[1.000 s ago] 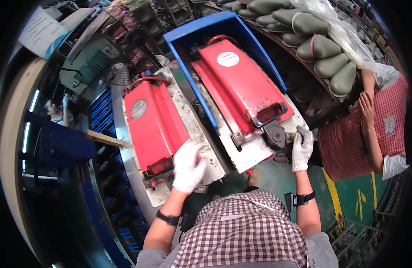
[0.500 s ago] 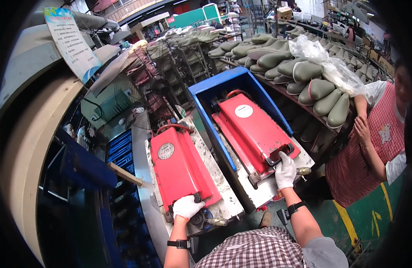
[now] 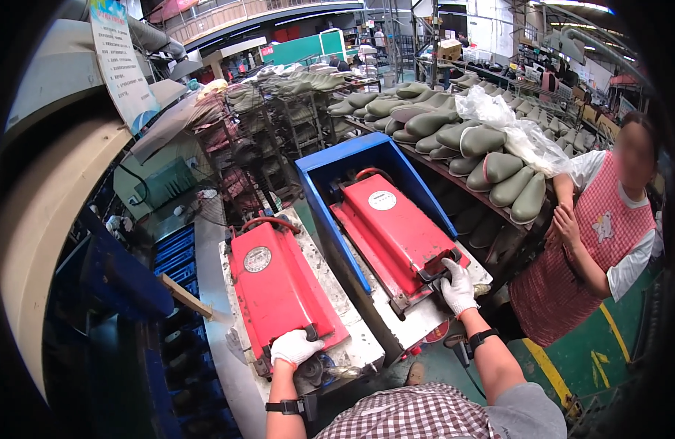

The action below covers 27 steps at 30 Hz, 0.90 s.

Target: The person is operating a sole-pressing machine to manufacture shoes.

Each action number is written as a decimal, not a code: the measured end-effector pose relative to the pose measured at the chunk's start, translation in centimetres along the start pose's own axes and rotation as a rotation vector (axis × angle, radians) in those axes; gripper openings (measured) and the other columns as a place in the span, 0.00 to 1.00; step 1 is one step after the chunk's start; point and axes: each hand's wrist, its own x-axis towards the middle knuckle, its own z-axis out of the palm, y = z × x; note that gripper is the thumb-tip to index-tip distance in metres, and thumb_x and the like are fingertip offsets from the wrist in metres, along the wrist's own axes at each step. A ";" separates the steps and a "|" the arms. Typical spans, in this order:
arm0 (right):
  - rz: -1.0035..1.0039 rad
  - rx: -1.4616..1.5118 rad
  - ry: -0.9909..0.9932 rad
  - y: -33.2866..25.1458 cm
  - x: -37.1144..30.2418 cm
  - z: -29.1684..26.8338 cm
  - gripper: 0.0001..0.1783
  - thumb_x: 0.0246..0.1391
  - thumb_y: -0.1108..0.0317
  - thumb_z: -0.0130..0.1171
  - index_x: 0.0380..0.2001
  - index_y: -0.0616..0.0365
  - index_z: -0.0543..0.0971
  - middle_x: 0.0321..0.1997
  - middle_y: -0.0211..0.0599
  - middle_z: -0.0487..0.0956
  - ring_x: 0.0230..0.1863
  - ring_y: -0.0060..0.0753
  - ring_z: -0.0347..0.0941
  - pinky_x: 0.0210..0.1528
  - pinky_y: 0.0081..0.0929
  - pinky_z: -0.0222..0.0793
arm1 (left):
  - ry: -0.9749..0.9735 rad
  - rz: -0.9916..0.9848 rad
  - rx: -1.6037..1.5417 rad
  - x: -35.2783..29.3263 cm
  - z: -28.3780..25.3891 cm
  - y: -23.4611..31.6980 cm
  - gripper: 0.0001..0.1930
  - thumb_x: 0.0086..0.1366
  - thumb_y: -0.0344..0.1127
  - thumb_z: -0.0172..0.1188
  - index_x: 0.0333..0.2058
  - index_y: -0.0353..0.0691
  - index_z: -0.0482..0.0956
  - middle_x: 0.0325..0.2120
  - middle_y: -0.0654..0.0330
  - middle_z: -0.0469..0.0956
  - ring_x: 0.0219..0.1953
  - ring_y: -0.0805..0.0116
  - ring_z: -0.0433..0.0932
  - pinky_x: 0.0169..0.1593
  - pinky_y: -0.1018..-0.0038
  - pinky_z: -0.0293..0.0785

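Two long red metal covers lie side by side on white, stained machine bases. My left hand (image 3: 295, 348), in a white glove, is closed over the black handle (image 3: 312, 333) at the near end of the left red cover (image 3: 277, 289); the hand hides most of that handle. With its white glove, my right hand (image 3: 458, 289) grips the black handle (image 3: 433, 271) at the near end of the right red cover (image 3: 396, 230). Both covers lie down on their bases. A blue open-topped housing (image 3: 356, 151) surrounds the far end and sides of the right cover.
Racks of olive-green shoe forms (image 3: 491, 150), partly under clear plastic (image 3: 528, 135), stand beyond at the right. A co-worker in a red checked apron (image 3: 550, 285) stands there with hands together. At left are a beige machine frame (image 3: 52, 219) and blue slatted conveyor (image 3: 175, 256).
The whole view has shifted, so the machines appear farther left and the co-worker shows more fully. Both hands remain on the handles, and the covers appear unmoved.
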 end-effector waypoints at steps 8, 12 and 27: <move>-0.020 0.018 0.089 0.4 -0.4 0.3 0.28 0.51 0.72 0.59 0.58 0.51 0.80 0.46 0.48 0.82 0.52 0.55 0.78 0.59 0.48 0.73 | -0.013 -0.013 0.006 -0.5 -0.2 0.5 0.26 0.53 0.64 0.67 0.38 0.47 0.90 0.38 0.46 0.87 0.44 0.47 0.86 0.50 0.58 0.80; -0.017 0.019 0.107 0.5 -0.2 0.3 0.27 0.52 0.69 0.59 0.57 0.47 0.80 0.43 0.46 0.82 0.49 0.55 0.78 0.55 0.49 0.75 | -0.019 -0.031 -0.017 0.4 0.6 -0.4 0.26 0.53 0.63 0.68 0.37 0.46 0.90 0.35 0.46 0.87 0.42 0.48 0.87 0.49 0.58 0.81; -0.012 0.040 0.174 0.9 -0.5 1.1 0.27 0.50 0.72 0.64 0.57 0.51 0.82 0.44 0.45 0.84 0.50 0.53 0.78 0.59 0.47 0.73 | -0.046 -0.070 0.054 -0.5 -0.4 1.0 0.31 0.53 0.66 0.64 0.38 0.42 0.90 0.39 0.46 0.87 0.45 0.48 0.86 0.51 0.60 0.80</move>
